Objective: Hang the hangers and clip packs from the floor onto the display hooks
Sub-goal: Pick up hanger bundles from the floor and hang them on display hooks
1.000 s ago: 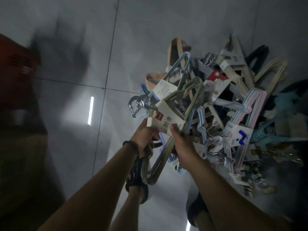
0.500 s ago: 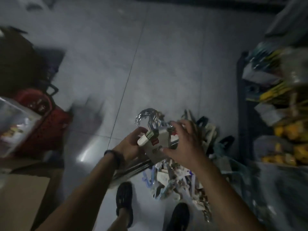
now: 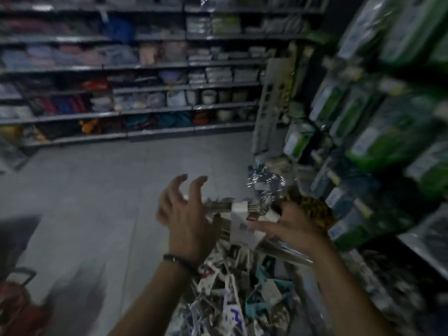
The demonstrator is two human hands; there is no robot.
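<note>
Mid-carry, we'd say. The bundle of dull grey-green hangers [image 3: 219, 206] is in the air between the two hands. It hangs above the loose pile of mixed hangers and clip packs [image 3: 230, 301] on the grey tiled floor [image 3: 97, 202].

The right hand [image 3: 295, 226] does the holding. Its fingers curl round the bundle just under the cluster of chrome hooks [image 3: 265, 187], w/ one digit laid across the white card label [image 3: 242, 229]. The left hand [image 3: 184, 214], black band [image 3: 173, 259] on its wrist, is spread, fingers clawed apart at the bundle's left end. Blur hides whether its thumb touches the hangers, so we count it as not gripping.

What the next move turns on: the bundle's long axis runs approx. left to lower right across us. One end is by the left hand, the other passes under the right forearm. The chrome hooks stick up from the middle, right above the right hand. They sit on the side toward the display rack of green packs [image 3: 392, 132], which stands near, to the right of that hand.

So the right hand is the nearer one and prob. takes the hooks across, while the left could steady the far end. Individual display hooks are too smeared to pick out, so we can't say which is free. Task looks early, since a big pile lies on the floor.

Elsewhere: grey shelving w/ folded goods [image 3: 145, 88] at the back, red basket [image 3: 17, 309] bottom left.
</note>
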